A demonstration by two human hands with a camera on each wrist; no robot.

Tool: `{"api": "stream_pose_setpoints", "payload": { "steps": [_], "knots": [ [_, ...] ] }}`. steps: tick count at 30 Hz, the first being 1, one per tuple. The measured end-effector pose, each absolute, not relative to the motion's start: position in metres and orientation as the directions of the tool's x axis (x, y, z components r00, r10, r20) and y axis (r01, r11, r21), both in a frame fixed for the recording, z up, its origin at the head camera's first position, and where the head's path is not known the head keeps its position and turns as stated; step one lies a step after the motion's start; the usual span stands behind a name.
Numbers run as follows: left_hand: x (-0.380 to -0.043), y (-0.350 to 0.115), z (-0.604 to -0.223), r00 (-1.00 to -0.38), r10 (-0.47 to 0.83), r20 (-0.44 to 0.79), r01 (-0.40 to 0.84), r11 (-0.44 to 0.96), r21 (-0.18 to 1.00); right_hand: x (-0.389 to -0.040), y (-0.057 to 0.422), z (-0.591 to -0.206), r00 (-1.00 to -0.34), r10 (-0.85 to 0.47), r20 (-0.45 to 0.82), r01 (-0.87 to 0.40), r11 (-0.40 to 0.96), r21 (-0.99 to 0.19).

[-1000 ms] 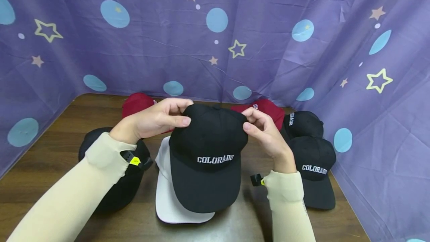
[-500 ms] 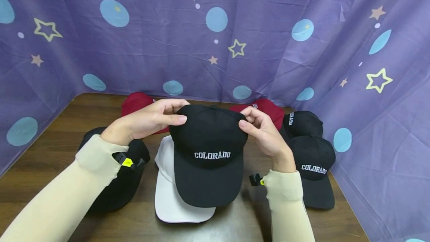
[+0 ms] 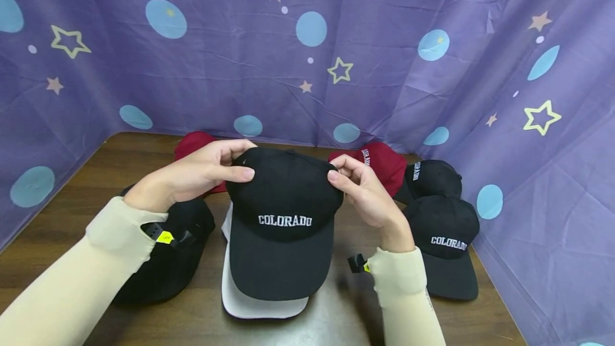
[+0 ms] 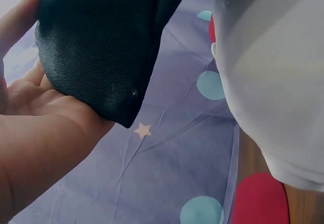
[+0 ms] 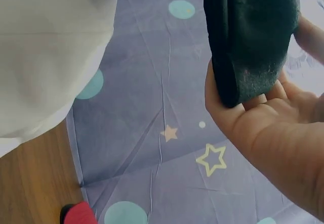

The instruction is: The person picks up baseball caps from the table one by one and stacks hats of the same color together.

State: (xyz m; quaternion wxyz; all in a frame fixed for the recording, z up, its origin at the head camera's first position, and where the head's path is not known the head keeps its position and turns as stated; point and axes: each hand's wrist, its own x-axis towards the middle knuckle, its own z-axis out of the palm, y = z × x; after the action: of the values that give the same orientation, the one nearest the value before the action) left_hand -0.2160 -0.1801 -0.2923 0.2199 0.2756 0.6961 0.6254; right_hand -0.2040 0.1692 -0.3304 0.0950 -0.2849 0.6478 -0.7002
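Note:
A black baseball cap (image 3: 283,191) lettered COLORADO is held by both hands at its rear edges, brim toward me. My left hand (image 3: 202,172) pinches its left side between thumb and fingers; my right hand (image 3: 367,191) does the same at the right. Below and behind it a white cap (image 3: 259,307) lies on the table, mostly covered from above. Each wrist view shows the dark cap fabric (image 4: 96,42) gripped by that hand, with the white cap (image 5: 50,57) close by.
On the left of the wooden table (image 3: 43,287) lies another black cap (image 3: 168,260), partly behind my sleeve. Two black caps (image 3: 444,228) sit at the right, one behind the other. Red caps (image 3: 384,164) stand at the back. A purple curtain (image 3: 230,57) encloses the table.
Both hands have carried the black cap to the left, so it covers more of the white cap. More of the red cap at the back right shows. The grip looks the same.

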Motion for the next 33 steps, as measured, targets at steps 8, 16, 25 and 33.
{"api": "stream_pose_setpoints", "payload": {
  "steps": [8, 16, 25, 33],
  "knots": [
    [-0.210, -0.200, -0.293, -0.717, 0.694, 0.064, 0.125, 0.038, 0.991, -0.196, 0.158, -0.326, -0.768, -0.578, 0.274, -0.307, -0.043, -0.951],
    [-0.201, -0.216, -0.296, -0.710, 0.703, 0.032, 0.088, 0.043, 0.995, -0.185, 0.140, -0.323, -0.793, -0.557, 0.247, -0.297, 0.000, -0.955],
    [-0.189, -0.246, -0.300, -0.711, 0.703, 0.025, 0.081, 0.046, 0.996, -0.175, 0.111, -0.319, -0.788, -0.585, 0.193, -0.253, 0.022, -0.967],
    [-0.189, -0.288, -0.292, -0.739, 0.672, 0.045, 0.119, 0.065, 0.991, -0.176, 0.070, -0.306, -0.777, -0.600, 0.188, -0.308, 0.102, -0.946]
  ]
}}
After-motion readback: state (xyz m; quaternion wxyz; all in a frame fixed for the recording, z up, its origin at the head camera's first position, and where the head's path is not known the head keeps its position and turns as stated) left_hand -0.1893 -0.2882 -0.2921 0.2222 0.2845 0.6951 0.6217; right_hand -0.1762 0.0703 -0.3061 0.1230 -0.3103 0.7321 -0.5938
